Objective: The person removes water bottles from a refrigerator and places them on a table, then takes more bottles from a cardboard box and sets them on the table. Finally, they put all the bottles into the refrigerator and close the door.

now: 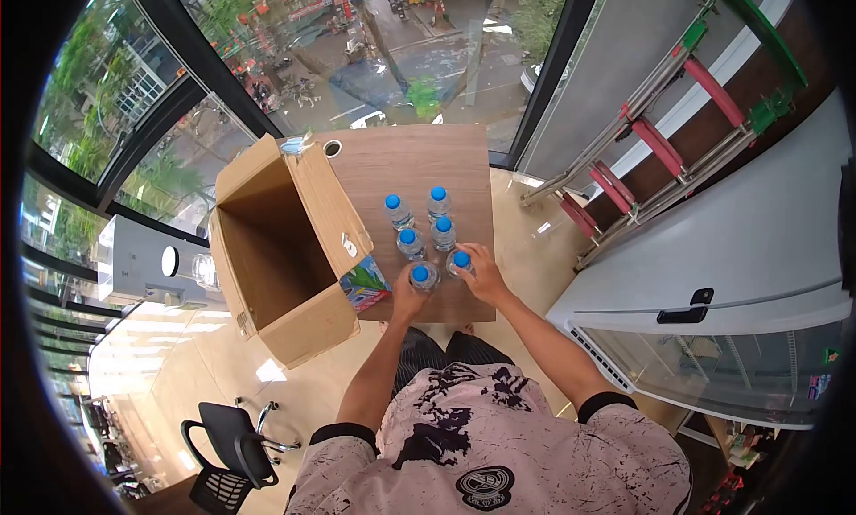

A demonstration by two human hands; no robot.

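On the wooden table [428, 154] several clear water bottles with blue caps stand upright in two rough columns. My left hand [407, 297] is closed around the near-left bottle [423, 278], close to the table's front edge. The fingers of my right hand [484, 274] wrap the near-right bottle [459, 263] from its right side. Just beyond these stand a middle-left bottle [410, 243] and a middle-right bottle [444, 233], with a far-left bottle [399, 213] and a far-right bottle [439, 203] behind them. Left of the bottles, a cardboard box [308, 314] has its flaps spread.
A round cable hole [333, 148] is in the table's far left corner. To the right are a white chest freezer [660, 274] and a folding ladder [655, 145]. An office chair [234, 444] stands lower left. Windows lie beyond the table.
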